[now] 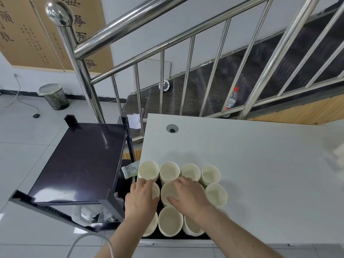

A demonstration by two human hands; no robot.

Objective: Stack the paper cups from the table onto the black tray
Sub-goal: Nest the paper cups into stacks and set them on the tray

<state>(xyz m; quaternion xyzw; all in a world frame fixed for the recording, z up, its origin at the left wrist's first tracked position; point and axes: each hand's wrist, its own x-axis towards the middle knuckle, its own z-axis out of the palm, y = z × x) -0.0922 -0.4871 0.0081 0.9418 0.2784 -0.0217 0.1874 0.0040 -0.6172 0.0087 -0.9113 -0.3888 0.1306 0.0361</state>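
Ten or so paper cups (169, 220) stand mouth-up in a tight cluster at the near left corner of the tabletop (260, 164), some visibly nested stacks, apparently on a dark surface glimpsed between them. Left hand (140, 198) lies over a cup at the cluster's left edge, fingers curled round its rim, seemingly gripping it. Right hand (188, 196) lies over the middle cups, fingers bent across them, thumb resting inside one mouth; whether it grips is not determinable. Both hands appear positioned to gather cups for nesting. Black tray (81, 161), the top of a cart, sits just left of the left hand, bare. Cups beneath both hands are largely hidden; the exact count is uncertain.
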